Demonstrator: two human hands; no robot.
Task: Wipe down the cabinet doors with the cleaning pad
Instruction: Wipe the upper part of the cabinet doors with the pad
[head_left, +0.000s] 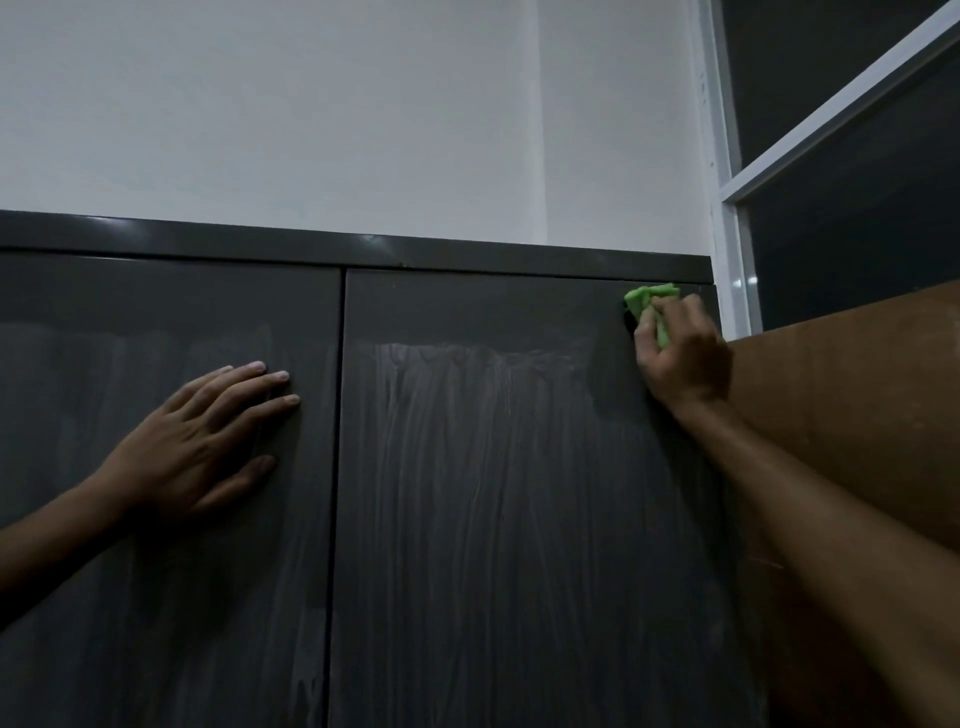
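Where the right door (519, 493) meets its top right corner, right hand (680, 353) curled round the green pad (652, 299), pressing it to the panel. Left hand (208, 447) flat on the left door (156, 597), fingers straight and slightly spread. Whitish vertical streaks down both doors. Pale wall (363, 114) above; brown board (857, 405) just right.

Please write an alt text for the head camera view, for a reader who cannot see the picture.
A person's right hand presses a green cleaning pad against the top right corner of the right cabinet door, which shows pale vertical streaks. The left hand lies flat, fingers straight, on the left cabinet door. A white wall rises above the dark cabinet.
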